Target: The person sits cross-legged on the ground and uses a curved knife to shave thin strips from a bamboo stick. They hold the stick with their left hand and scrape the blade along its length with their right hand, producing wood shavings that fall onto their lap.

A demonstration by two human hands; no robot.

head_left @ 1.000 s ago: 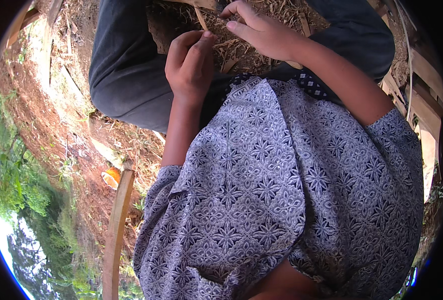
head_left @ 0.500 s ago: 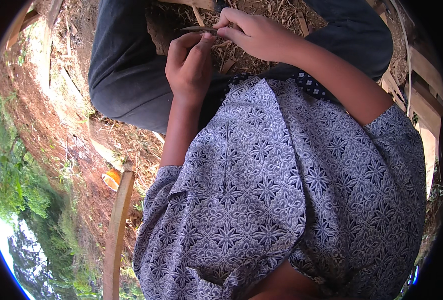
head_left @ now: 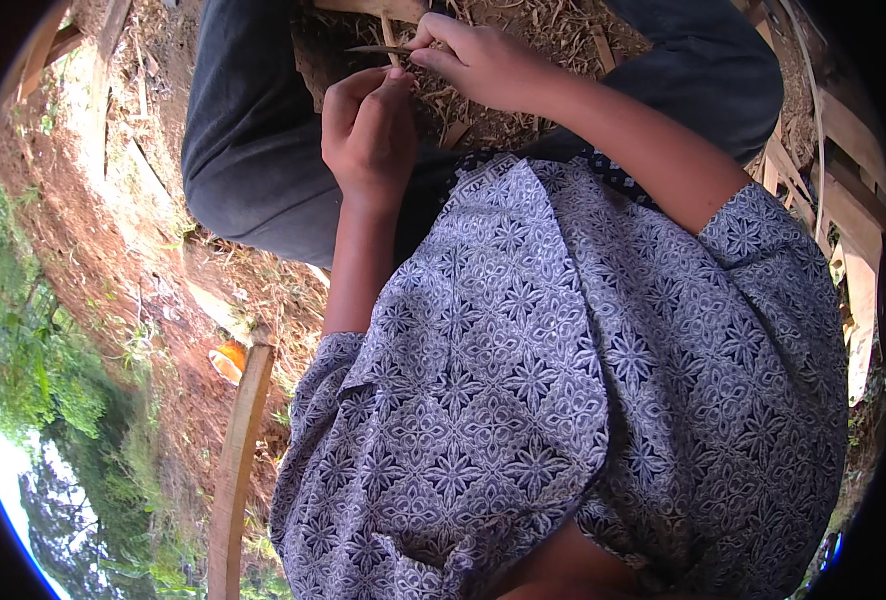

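- Well, from afar I saw the left hand (head_left: 370, 130) pinching a thin wooden stick (head_left: 388, 30).
- The right hand (head_left: 481, 64) gripped a dark blade (head_left: 371, 49), crossing the stick just beyond that pinch.
- Pale shavings (head_left: 445, 106) littered the soil (head_left: 571, 45) below.

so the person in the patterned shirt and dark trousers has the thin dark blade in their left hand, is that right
Not quite: the head view shows the thin dark blade in the right hand; the left hand pinches a thin pale stick. The patterned shirt and dark trousers are as you say.
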